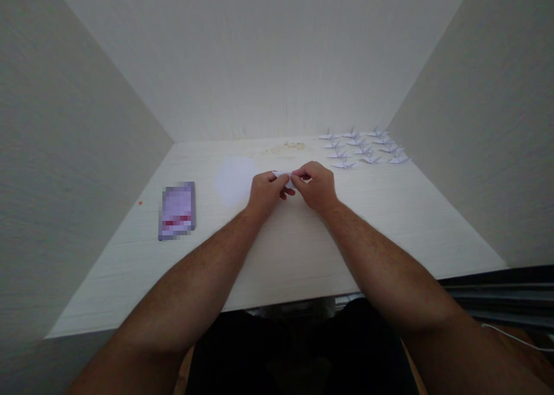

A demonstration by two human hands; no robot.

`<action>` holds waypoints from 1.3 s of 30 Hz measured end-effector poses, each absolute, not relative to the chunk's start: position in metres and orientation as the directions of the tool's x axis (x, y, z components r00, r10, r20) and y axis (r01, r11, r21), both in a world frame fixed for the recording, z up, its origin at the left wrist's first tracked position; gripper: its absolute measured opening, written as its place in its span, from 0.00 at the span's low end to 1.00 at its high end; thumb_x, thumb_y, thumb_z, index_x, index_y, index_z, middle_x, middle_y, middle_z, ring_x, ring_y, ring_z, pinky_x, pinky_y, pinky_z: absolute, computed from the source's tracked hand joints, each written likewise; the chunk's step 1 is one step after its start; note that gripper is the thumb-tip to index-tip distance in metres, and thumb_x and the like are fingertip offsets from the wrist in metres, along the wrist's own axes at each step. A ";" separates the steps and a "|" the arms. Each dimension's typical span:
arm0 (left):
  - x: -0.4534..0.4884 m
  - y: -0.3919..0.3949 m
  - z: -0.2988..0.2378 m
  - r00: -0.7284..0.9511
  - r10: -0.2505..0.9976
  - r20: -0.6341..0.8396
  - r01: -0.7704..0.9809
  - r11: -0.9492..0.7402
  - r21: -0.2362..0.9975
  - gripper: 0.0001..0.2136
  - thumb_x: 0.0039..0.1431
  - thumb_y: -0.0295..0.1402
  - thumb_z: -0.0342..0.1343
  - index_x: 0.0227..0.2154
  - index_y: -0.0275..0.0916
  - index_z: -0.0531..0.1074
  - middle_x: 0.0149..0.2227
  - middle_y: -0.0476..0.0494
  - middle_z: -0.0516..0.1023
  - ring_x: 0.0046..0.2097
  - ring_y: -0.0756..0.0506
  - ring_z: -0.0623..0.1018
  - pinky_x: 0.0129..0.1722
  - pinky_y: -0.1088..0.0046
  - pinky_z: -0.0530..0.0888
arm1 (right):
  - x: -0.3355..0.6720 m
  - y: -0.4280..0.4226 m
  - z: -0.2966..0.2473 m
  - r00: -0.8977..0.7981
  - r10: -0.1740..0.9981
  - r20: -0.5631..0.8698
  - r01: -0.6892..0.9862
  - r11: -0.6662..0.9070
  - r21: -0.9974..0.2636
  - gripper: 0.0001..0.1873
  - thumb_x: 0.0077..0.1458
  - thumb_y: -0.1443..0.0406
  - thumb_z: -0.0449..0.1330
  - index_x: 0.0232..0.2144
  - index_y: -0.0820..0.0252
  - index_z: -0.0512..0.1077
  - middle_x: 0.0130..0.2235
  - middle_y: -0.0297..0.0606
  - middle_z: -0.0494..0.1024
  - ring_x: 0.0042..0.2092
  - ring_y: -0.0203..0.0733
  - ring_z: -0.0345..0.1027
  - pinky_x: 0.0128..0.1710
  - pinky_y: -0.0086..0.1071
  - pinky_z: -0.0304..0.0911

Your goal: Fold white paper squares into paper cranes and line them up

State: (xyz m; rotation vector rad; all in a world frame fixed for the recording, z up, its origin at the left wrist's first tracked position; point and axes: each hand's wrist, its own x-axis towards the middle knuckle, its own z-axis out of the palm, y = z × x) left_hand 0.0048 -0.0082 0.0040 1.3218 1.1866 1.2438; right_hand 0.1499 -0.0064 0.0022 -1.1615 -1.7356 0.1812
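Over the middle of the white table, my left hand (269,192) pinches a small folded piece of white paper (283,174) between thumb and fingers. My right hand (315,184) meets it from the other side, its thumb and forefinger closed on the paper's right end. Most of the folded paper is covered by my fingers, so its shape cannot be made out. Just left of my left hand, white paper (236,179) lies flat on the table. Several folded white paper cranes (362,151) stand in rows at the back right, apart from my hands.
A blurred purple rectangular item (177,210) lies on the table's left side, with a small red spot (140,203) beyond it. Panels enclose the table (294,256) at the back and both sides. A white cable (515,338) hangs at the lower right.
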 end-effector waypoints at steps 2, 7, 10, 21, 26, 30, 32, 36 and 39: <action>0.005 -0.008 0.004 -0.006 0.996 0.089 0.065 -0.088 0.994 0.11 0.52 0.36 0.59 0.20 0.34 0.72 0.18 0.43 0.76 0.20 0.49 0.76 0.18 0.78 0.68 | 0.150 -0.006 0.002 -0.077 0.738 0.671 0.614 0.565 -0.551 0.07 0.54 0.67 0.60 0.24 0.57 0.72 0.28 0.35 0.75 0.33 0.39 0.66 0.36 0.34 0.62; 0.007 -0.008 0.005 -0.042 0.997 0.063 0.021 -0.062 0.998 0.11 0.51 0.34 0.59 0.19 0.36 0.69 0.17 0.45 0.74 0.23 0.46 0.79 0.18 0.78 0.68 | 0.152 -0.006 0.004 -0.152 0.714 0.684 0.593 0.619 -0.515 0.06 0.53 0.68 0.60 0.25 0.57 0.73 0.29 0.35 0.77 0.34 0.39 0.67 0.38 0.35 0.63; 0.007 -0.008 0.005 -0.038 0.998 0.050 -0.008 -0.050 0.999 0.10 0.50 0.34 0.60 0.19 0.35 0.69 0.17 0.45 0.74 0.22 0.46 0.79 0.18 0.78 0.68 | 0.154 -0.006 0.004 -0.156 0.718 0.678 0.552 0.633 -0.544 0.06 0.53 0.69 0.59 0.26 0.56 0.74 0.29 0.35 0.77 0.34 0.39 0.68 0.38 0.35 0.64; 0.004 -0.008 0.004 0.034 0.997 0.068 0.086 -0.070 0.994 0.12 0.57 0.38 0.58 0.22 0.36 0.70 0.20 0.44 0.77 0.20 0.50 0.76 0.20 0.77 0.70 | 0.152 -0.005 0.010 0.025 0.932 0.361 0.252 0.344 -0.905 0.04 0.47 0.65 0.61 0.25 0.59 0.76 0.25 0.33 0.78 0.28 0.36 0.68 0.30 0.32 0.63; 0.006 -0.012 0.007 0.035 0.998 0.053 0.024 -0.054 0.998 0.12 0.57 0.37 0.59 0.22 0.36 0.68 0.19 0.45 0.76 0.23 0.48 0.79 0.22 0.77 0.72 | 0.151 -0.005 0.011 0.036 0.958 0.284 0.182 0.273 -0.945 0.05 0.43 0.64 0.64 0.25 0.60 0.75 0.24 0.32 0.76 0.27 0.35 0.66 0.29 0.31 0.62; 0.005 -0.011 0.006 0.060 0.997 0.052 -0.015 -0.052 0.999 0.12 0.57 0.37 0.59 0.23 0.35 0.70 0.19 0.44 0.76 0.23 0.48 0.79 0.23 0.76 0.74 | 0.149 -0.006 0.011 0.048 0.956 0.290 0.195 0.276 -0.941 0.05 0.42 0.65 0.63 0.25 0.60 0.75 0.24 0.32 0.76 0.26 0.34 0.65 0.28 0.30 0.60; 0.005 -0.010 0.004 0.071 0.996 0.051 -0.034 -0.049 0.998 0.12 0.56 0.38 0.59 0.24 0.35 0.70 0.20 0.44 0.77 0.23 0.48 0.79 0.23 0.75 0.74 | 0.149 -0.007 0.011 0.053 0.953 0.297 0.210 0.280 -0.937 0.04 0.43 0.65 0.63 0.25 0.60 0.75 0.24 0.32 0.76 0.26 0.34 0.65 0.27 0.30 0.60; 0.006 -0.009 0.003 0.056 0.997 0.055 -0.040 -0.053 0.998 0.12 0.55 0.38 0.60 0.22 0.37 0.67 0.20 0.45 0.77 0.24 0.47 0.80 0.23 0.75 0.74 | 0.149 -0.006 0.010 0.050 0.950 0.308 0.235 0.289 -0.928 0.04 0.43 0.66 0.62 0.25 0.61 0.75 0.23 0.32 0.75 0.25 0.33 0.64 0.26 0.30 0.58; 0.006 -0.010 0.003 0.043 0.998 0.051 -0.017 -0.051 0.999 0.13 0.54 0.38 0.61 0.21 0.37 0.67 0.19 0.45 0.75 0.25 0.46 0.80 0.22 0.75 0.74 | 0.150 -0.006 0.010 0.044 0.949 0.311 0.252 0.291 -0.923 0.04 0.44 0.66 0.62 0.25 0.60 0.74 0.23 0.32 0.75 0.25 0.34 0.64 0.26 0.30 0.58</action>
